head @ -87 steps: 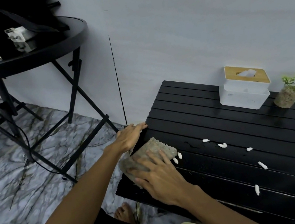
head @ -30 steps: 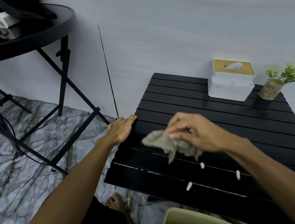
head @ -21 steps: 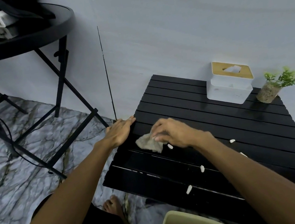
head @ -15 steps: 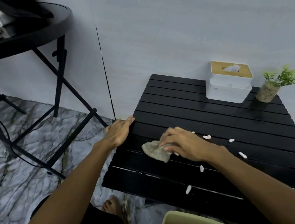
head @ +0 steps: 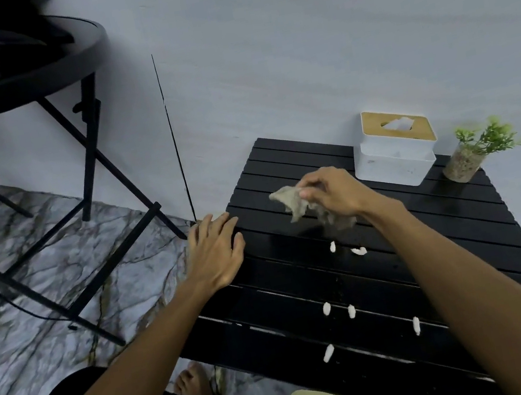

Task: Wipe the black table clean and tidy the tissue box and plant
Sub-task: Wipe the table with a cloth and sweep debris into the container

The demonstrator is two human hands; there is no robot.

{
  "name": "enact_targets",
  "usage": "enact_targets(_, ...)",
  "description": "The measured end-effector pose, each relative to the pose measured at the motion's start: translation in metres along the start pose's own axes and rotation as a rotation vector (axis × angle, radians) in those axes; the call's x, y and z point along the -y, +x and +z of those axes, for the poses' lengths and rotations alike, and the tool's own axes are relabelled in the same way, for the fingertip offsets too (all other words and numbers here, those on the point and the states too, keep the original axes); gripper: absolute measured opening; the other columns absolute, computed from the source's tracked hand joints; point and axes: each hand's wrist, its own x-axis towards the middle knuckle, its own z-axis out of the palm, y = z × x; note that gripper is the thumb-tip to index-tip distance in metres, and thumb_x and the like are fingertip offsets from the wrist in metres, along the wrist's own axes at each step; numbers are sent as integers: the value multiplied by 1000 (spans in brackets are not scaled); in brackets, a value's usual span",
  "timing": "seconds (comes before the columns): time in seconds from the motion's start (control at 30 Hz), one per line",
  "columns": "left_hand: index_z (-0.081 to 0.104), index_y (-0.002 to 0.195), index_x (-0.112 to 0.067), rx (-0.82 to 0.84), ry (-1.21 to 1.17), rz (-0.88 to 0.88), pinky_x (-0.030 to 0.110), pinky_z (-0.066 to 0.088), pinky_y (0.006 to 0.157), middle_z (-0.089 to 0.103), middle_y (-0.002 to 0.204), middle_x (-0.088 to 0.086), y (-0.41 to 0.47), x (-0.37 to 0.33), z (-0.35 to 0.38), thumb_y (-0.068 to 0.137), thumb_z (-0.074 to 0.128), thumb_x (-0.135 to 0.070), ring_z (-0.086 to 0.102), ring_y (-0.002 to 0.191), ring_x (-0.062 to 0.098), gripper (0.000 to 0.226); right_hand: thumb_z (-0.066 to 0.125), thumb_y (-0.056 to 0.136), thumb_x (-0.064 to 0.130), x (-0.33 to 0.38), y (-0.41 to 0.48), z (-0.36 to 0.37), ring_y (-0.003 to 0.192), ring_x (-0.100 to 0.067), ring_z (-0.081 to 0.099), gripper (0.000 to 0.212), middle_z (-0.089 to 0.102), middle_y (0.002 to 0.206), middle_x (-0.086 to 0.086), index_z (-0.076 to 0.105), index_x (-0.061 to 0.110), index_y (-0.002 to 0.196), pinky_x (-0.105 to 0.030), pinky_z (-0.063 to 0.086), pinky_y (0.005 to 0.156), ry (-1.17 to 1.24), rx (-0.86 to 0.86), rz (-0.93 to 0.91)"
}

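Head view shows the right hand point(head: 335, 193) pinching a grey cloth point(head: 291, 200) just above the black counter point(head: 281, 165), the left hand point(head: 215, 252) flat on its left edge, white scraps point(head: 326, 308) unswept at lower centre, and the tissue box point(head: 391, 157) and plant point(head: 474, 152) at upper right, so wiping looks unfinished.

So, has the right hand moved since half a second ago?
Yes. The right hand, gripping the cloth, has gone farther back across the black table, now much closer to the tissue box.
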Motion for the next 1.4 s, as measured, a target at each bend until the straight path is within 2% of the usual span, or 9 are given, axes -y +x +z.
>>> enact_targets(0.13, 47, 140, -24, 19, 35, 63, 48, 13, 117, 41, 151, -3, -3, -6, 8, 93, 15, -49, 21, 145, 24, 62, 59, 99, 35, -38, 22, 29, 99, -29, 67, 17, 72, 102, -3, 73, 30, 108, -42, 54, 89, -166, 25, 127)
enact_targets(0.27, 49, 139, -25, 11, 62, 101, 47, 12, 118, 42, 150, -5, -8, -11, 12, 96, 18, -48, 21, 145, 23, 58, 43, 105, 48, -60, -4, 53, 110, -20, 41, 34, 49, 124, 4, 57, 38, 133, -44, 39, 97, -300, 0, 98)
enact_targets(0.7, 49, 140, -26, 6, 86, 137, 47, -1, 119, 44, 149, -5, -20, -29, 13, 97, 14, -51, 19, 146, 27, 61, 12, 100, 61, -53, -102, 45, 100, -13, 52, 55, 50, 110, 11, 50, 36, 131, -40, 33, 91, -530, 16, -38)
enact_targets(0.87, 48, 141, -26, 7, 81, 149, 46, -5, 119, 44, 149, -5, -21, -33, 12, 97, 14, -52, 19, 147, 27, 61, 29, 106, 52, -49, -122, 33, 88, -4, 57, 25, 58, 91, 15, 51, 39, 103, -41, 41, 91, -182, 54, 6)
enact_targets(0.97, 48, 140, -26, 7, 86, 165, 47, -3, 119, 44, 149, -5, -23, -33, 12, 97, 14, -53, 19, 146, 27, 61, 41, 107, 45, -55, -125, 4, 81, -9, 62, 21, 64, 86, 10, 53, 35, 93, -35, 50, 80, 91, -107, 138)
enact_targets(1.03, 48, 140, -26, 20, 87, 176, 47, -2, 119, 44, 149, -5, -26, -32, 12, 97, 14, -53, 20, 146, 27, 61, 43, 107, 42, -64, -125, -19, 72, -9, 68, 21, 69, 82, 5, 55, 34, 91, -33, 52, 72, 134, -228, 236)
enact_targets(1.13, 46, 142, -27, 47, 92, 184, 48, -1, 119, 40, 152, -6, -31, -28, 14, 97, 13, -54, 20, 147, 26, 62, 36, 105, 50, -98, -128, -38, 78, -17, 68, 25, 72, 79, 5, 52, 35, 93, -40, 48, 78, -98, -364, 366)
enact_targets(1.27, 39, 146, -30, 78, 91, 175, 48, -1, 120, 32, 156, -7, -34, -25, 17, 95, 12, -55, 19, 147, 24, 63, 35, 103, 50, -144, -140, -19, 101, -40, 56, 35, 63, 108, -12, 54, 25, 118, -51, 44, 87, -385, -341, 498)
enact_targets(1.4, 40, 146, -29, 76, 75, 175, 48, 3, 120, 33, 156, -6, -34, -26, 16, 95, 17, -54, 22, 146, 23, 61, 45, 104, 40, -146, -147, 12, 97, -36, 51, 38, 52, 118, -15, 55, 17, 132, -46, 47, 80, -491, -406, 391)
